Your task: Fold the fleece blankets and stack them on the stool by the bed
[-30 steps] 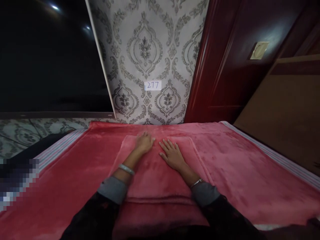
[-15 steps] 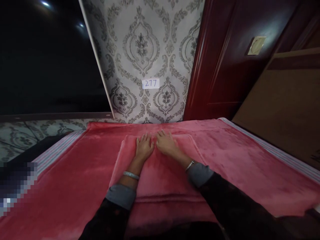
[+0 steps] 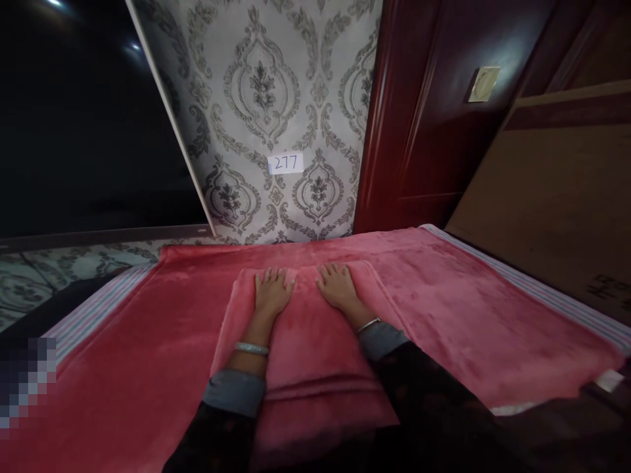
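A folded pink plush cloth (image 3: pixel 315 348) lies on a larger pink plush cover (image 3: pixel 453 302). My left hand (image 3: pixel 273 290) rests flat near the folded cloth's far left corner, fingers spread, palm down. Flat on the same far edge, to the right, my right hand (image 3: pixel 336 285) has its fingers a little apart. Neither hand grips anything. A crease crosses the folded cloth nearer to me, between my forearms.
A dark screen (image 3: pixel 89 131) stands at the left. Patterned wallpaper with a paper label (image 3: pixel 286 163) is behind the cover. At the right are a dark red wooden panel (image 3: pixel 409 131) and a large cardboard box (image 3: pixel 557 197).
My hands have moved apart along the far edge of the folded cloth, my left hand leftward and my right hand rightward. The head view has shifted slightly.
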### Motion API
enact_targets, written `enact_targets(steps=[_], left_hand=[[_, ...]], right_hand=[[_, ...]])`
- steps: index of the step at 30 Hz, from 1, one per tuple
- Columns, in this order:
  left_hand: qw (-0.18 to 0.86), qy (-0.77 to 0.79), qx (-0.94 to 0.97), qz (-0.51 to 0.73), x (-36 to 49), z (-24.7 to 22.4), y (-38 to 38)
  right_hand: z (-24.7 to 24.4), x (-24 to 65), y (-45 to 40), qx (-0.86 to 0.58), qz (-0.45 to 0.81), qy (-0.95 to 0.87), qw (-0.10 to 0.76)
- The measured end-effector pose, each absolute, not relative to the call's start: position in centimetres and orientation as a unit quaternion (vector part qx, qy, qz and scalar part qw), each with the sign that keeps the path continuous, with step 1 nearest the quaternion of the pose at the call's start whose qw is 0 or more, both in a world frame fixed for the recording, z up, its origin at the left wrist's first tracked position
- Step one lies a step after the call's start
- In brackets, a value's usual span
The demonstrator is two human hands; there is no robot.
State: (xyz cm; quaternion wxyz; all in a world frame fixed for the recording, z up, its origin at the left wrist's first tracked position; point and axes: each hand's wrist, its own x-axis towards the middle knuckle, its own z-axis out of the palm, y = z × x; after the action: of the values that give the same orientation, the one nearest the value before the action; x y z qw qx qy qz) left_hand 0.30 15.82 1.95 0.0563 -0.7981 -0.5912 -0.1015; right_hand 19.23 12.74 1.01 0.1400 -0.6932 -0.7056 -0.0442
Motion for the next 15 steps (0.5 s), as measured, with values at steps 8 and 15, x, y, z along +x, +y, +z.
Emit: enact_targets(steps=[8, 15], left_hand=[[-0.026, -0.71, -0.699, -0.086, -3.5, 3.0, 16.4], [-0.048, -0.693, -0.716, -0.066, -5.8, 2.9, 14.3]], right_hand=[[-0.1, 24.7, 10.4, -0.776, -0.045, -0.614, 0.138], [-1.1, 28.2, 6.8, -0.796, 0.037, -0.587, 0.139]])
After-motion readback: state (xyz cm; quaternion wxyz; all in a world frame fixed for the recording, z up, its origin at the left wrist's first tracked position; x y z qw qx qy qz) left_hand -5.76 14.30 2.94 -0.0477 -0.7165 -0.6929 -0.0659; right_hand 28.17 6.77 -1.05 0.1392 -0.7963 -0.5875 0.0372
